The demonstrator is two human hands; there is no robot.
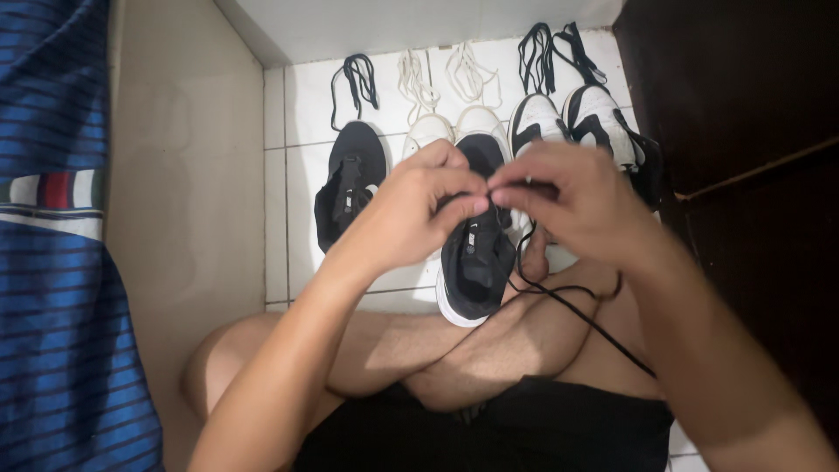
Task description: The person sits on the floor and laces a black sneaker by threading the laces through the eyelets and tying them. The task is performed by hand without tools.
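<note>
White tiled floor (306,175) lies beyond my hands, with a second black sneaker (350,179), white shoes (454,127) and loose laces (358,79) farther out. Just under my hands sits the black sneaker (476,262) against my crossed legs. My left hand (411,210) and right hand (572,197) meet, fingertips pinched on its black lace (568,301); I judge I'm threading, and next need a steady aim at an eyelet

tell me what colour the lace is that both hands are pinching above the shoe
Black. The lace trails from the fingertips across the crossed legs, over the black shoe with a white sole; clearest in the head view.
</note>
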